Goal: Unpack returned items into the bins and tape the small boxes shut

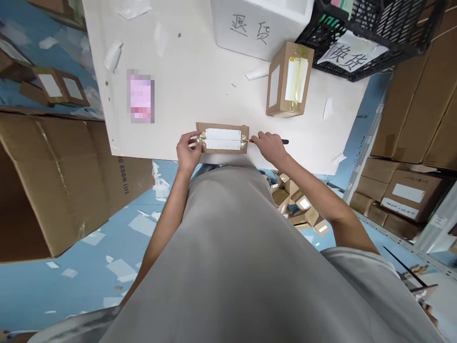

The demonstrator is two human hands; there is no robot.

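A small flat cardboard box [223, 151] with a white label and clear tape lies near the front edge of the table. Its left end is held by my left hand [189, 151], thumb and fingers on the taped part. My right hand [270, 146] is closed round a box cutter [285, 141] with a black and red handle. The cutter's thin tip points left and meets the tape at the box's right end. A slit line runs lengthwise across the label. Most of the cutter's handle is hidden by my fingers.
On the white table [200, 95] stand a taller taped carton [282, 90], a white bin [246, 24] and a black crate [374, 62]. A blurred pink item [141, 97] lies left. A large open carton [78, 176] stands beside the table; stacked cartons [403, 190] line the right.
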